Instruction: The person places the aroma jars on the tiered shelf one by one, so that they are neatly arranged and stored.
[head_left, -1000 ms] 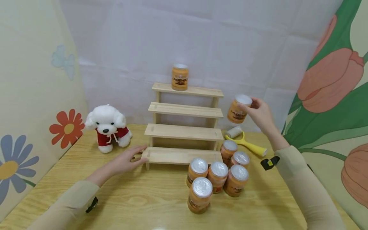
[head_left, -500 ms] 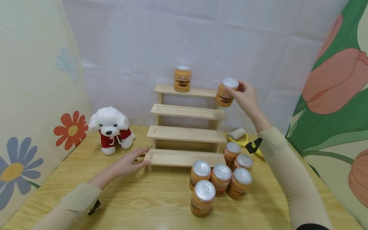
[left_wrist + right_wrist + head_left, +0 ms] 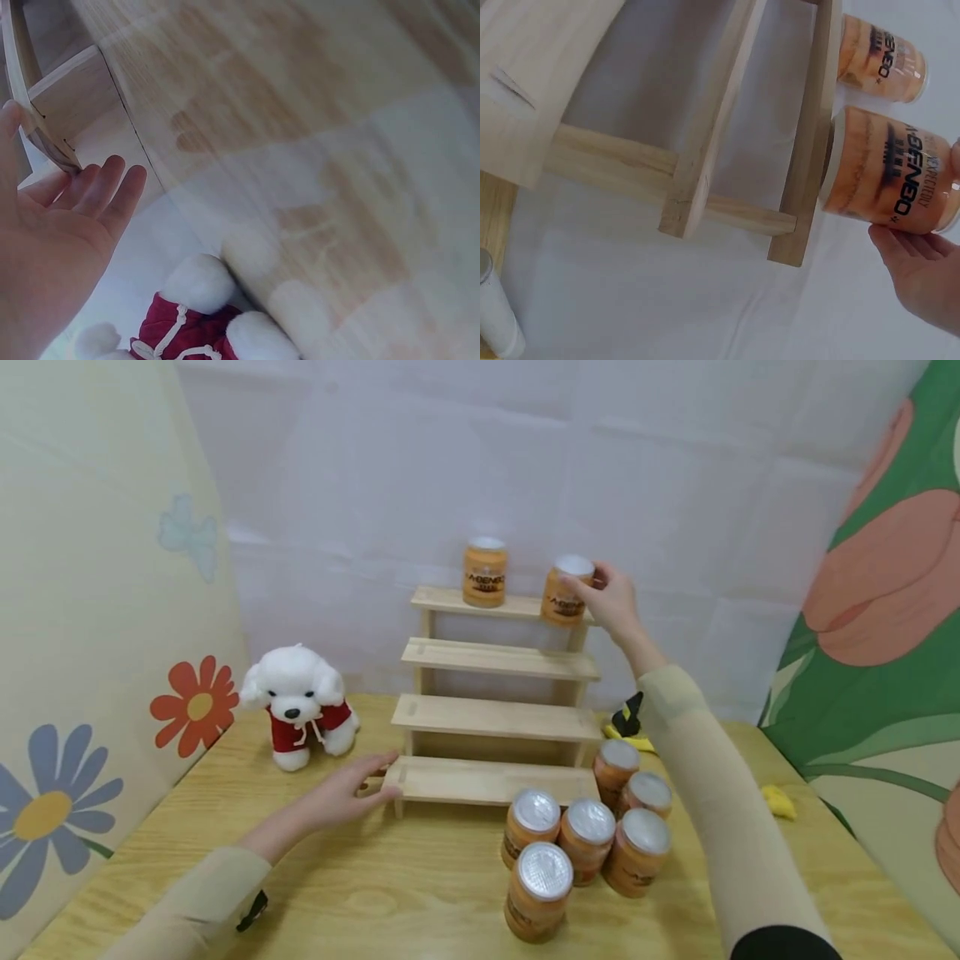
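Note:
My right hand (image 3: 611,604) grips an orange can (image 3: 564,597) with a pale lid, upright at the right end of the top step of a wooden stepped shelf (image 3: 495,718). In the right wrist view, the base of this can (image 3: 889,172) is right at the top board (image 3: 806,150). Another orange can (image 3: 485,575) stands on the same step, left of it. My left hand (image 3: 337,793) holds the left end of the bottom step, thumb in front and fingers behind. The left wrist view shows that hand (image 3: 67,232) around the board's end.
Several orange cans (image 3: 588,831) stand grouped on the wooden table (image 3: 360,893), front right of the shelf. A white plush dog (image 3: 296,693) in red sits at left. A yellow-handled tool (image 3: 780,802) lies partly hidden behind the right forearm. A white cloth hangs behind.
My right hand has carried the can leftward and up from beside the shelf to the right end of the top step. The left hand has stayed at the bottom step.

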Available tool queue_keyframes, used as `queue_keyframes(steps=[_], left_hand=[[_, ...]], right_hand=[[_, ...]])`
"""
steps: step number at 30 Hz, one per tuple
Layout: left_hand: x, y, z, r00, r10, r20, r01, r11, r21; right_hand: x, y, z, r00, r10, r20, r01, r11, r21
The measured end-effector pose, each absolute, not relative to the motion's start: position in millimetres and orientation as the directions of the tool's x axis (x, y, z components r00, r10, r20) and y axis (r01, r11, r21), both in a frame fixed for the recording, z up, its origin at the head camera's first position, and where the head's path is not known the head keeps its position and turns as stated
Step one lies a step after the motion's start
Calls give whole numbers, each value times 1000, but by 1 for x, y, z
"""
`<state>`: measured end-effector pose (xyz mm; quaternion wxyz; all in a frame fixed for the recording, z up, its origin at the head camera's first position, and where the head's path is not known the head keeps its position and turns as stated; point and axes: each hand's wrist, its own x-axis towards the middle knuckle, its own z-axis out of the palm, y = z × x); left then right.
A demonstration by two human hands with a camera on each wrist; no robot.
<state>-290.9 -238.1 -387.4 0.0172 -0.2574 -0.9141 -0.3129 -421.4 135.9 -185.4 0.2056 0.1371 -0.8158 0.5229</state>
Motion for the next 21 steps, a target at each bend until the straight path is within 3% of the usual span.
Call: queue_keyframes(steps=[21], left_hand=[[-282, -243, -386, -871, 457, 179, 472, 678, 563]], right_hand=[[-441, 103, -194, -870, 43, 491, -430, 418, -800]])
